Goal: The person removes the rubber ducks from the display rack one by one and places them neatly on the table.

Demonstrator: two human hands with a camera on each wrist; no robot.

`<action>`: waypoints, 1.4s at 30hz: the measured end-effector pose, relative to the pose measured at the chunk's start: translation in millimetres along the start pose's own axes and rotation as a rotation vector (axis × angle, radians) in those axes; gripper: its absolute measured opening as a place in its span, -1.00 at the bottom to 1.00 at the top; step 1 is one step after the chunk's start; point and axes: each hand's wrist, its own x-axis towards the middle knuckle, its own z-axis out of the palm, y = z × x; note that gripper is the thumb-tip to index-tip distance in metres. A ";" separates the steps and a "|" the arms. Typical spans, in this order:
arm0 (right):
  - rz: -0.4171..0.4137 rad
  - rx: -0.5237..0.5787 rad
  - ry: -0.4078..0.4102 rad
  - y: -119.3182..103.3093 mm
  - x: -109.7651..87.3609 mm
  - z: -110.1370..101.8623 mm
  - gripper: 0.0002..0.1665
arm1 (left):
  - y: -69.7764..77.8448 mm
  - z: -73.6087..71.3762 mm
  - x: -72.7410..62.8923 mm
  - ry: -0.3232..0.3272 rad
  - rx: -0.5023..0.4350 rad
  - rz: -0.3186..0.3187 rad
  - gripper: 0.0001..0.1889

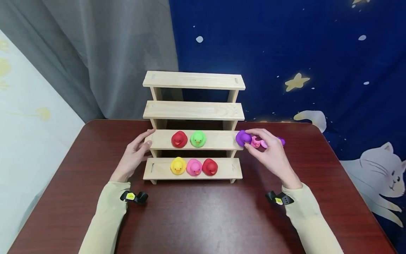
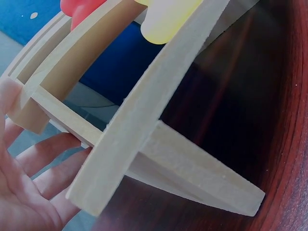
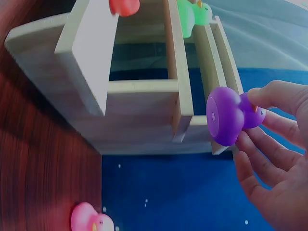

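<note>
A purple rubber duck (image 1: pixel 243 138) is pinched between the thumb and fingers of my right hand (image 1: pixel 269 151), at the right end of the rack's second shelf from the bottom. The right wrist view shows the flat base of this purple duck (image 3: pixel 222 116) apart from the wood. My left hand (image 1: pixel 133 157) holds the left end of that same shelf on the stepped wooden rack (image 1: pixel 219 140), thumb and fingers around its end. On this shelf sit a red duck (image 1: pixel 179 139) and a green duck (image 1: pixel 198 138).
The bottom shelf carries a yellow duck (image 1: pixel 178 165), a pink duck (image 1: pixel 194 167) and a red duck (image 1: pixel 210 167). Behind my right hand, a pink duck (image 1: pixel 255 142) and partly hidden purple pieces (image 1: pixel 281 141) lie on the brown table (image 1: pixel 203 215). Curtains hang behind.
</note>
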 end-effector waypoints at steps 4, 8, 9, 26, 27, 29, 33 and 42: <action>0.015 -0.019 0.010 2.9 -3.3 -6.2 -0.46 | 0.0 -0.6 -0.6 0.002 0.001 -0.002 -0.49; 0.005 -0.029 0.023 5.6 -6.3 -10.5 -0.46 | 0.1 -0.7 -1.1 0.012 0.007 0.003 -0.50; 0.003 -0.031 0.026 6.5 -7.0 -11.2 -0.47 | 0.0 -0.7 -1.3 0.013 0.009 0.003 -0.50; 0.056 -0.099 0.033 29.9 -30.4 -21.5 -0.47 | 0.9 -2.0 -3.7 0.028 0.021 0.004 -0.50; 0.060 -0.104 0.030 31.7 -32.3 -21.5 -0.46 | 0.5 -2.1 -3.4 0.026 0.019 0.003 -0.50; 0.065 -0.117 0.027 35.8 -36.2 -21.0 -0.46 | -0.3 -2.0 -2.8 0.024 0.016 0.003 -0.49; 0.075 -0.128 0.031 42.8 -42.0 -18.8 -0.48 | -1.6 -1.6 -2.0 0.027 0.012 0.005 -0.50; 0.117 -0.124 0.012 55.1 -50.8 -13.8 -0.48 | -0.9 1.5 -1.4 0.020 0.003 0.010 -0.50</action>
